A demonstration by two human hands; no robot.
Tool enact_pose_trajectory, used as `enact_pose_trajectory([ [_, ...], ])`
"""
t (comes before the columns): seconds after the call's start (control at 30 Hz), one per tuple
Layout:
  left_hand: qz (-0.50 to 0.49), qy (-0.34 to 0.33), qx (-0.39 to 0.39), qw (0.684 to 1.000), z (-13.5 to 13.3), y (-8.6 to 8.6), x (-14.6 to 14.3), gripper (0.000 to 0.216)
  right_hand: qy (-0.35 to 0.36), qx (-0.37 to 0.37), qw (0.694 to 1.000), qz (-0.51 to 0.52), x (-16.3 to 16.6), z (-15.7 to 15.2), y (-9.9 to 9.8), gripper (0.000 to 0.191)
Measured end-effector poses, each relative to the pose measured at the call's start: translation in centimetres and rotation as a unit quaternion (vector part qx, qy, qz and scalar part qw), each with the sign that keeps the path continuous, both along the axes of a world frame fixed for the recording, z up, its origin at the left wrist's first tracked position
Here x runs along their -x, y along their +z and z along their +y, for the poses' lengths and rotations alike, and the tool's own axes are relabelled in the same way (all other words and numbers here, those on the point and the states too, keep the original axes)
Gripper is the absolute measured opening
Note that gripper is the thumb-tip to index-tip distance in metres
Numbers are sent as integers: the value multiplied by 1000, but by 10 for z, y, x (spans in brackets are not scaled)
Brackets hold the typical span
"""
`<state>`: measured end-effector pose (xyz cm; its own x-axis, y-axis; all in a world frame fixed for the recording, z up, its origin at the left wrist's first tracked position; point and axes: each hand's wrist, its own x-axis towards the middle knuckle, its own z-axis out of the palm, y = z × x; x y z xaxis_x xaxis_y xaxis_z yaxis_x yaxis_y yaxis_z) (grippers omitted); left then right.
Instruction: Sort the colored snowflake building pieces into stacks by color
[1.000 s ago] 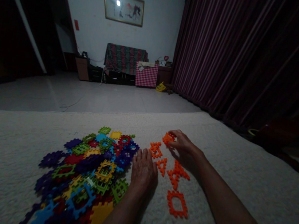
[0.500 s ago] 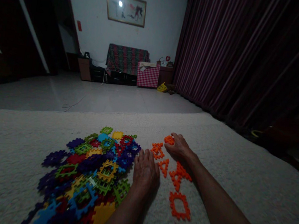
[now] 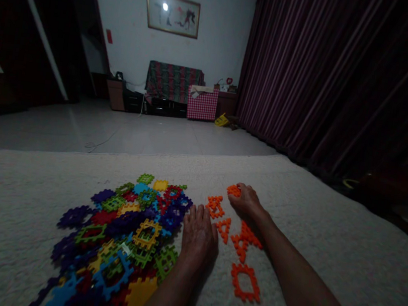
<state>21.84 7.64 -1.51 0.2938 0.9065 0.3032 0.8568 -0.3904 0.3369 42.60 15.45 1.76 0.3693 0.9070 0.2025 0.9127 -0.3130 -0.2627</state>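
Note:
My left hand (image 3: 199, 232) lies palm down, fingers stretched out, at the right edge of a heap of mixed plastic interlocking tiles (image 3: 146, 234). The heap has notched blue, purple, green, yellow and red pieces, overlapping. Farther forward, my right hand (image 3: 245, 201) has its fingers closed about a small orange interlocking tile (image 3: 234, 190), partly covered by the fingertips. Between the hands are orange pieces (image 3: 215, 206) and an orange triangle (image 3: 223, 230). More orange triangles (image 3: 239, 247) lie beside my right forearm, and an orange square frame (image 3: 244, 298) is closest to me.
Everything lies on a pale quilted cover (image 3: 331, 215), whose far edge borders the tiled floor (image 3: 176, 137). A thin cord (image 3: 92, 146) is on the floor. Beyond stand a cloth-draped cabinet (image 3: 174, 81) and a red-checked box (image 3: 202, 103). Dark purple curtains (image 3: 299, 60) hang on the right.
My right hand has shifted slightly to the right, and the small orange tile has moved with it. My left hand stays in place.

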Motion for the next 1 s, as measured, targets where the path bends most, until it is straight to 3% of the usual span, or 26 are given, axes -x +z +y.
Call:
enact_pose_trajectory([
  [0.2,10,3,5,1000,-1,0,0,49,-57,-28,998,-10,-23,5,-8,60],
  [0.43,19,1,22,1000,-2,9,1,49,-51,-4,999,7,-21,4,-6,65],
  [0.57,22,2,19,1000,-2,8,1,48,-46,3,999,4,-20,2,-2,57],
  [0.87,8,3,7,1000,-1,2,0,49,-33,-26,999,-16,-19,8,-13,51],
  [1.0,0,9,10,1000,-1,0,-1,49,-24,-86,996,-25,-14,4,-4,59],
])
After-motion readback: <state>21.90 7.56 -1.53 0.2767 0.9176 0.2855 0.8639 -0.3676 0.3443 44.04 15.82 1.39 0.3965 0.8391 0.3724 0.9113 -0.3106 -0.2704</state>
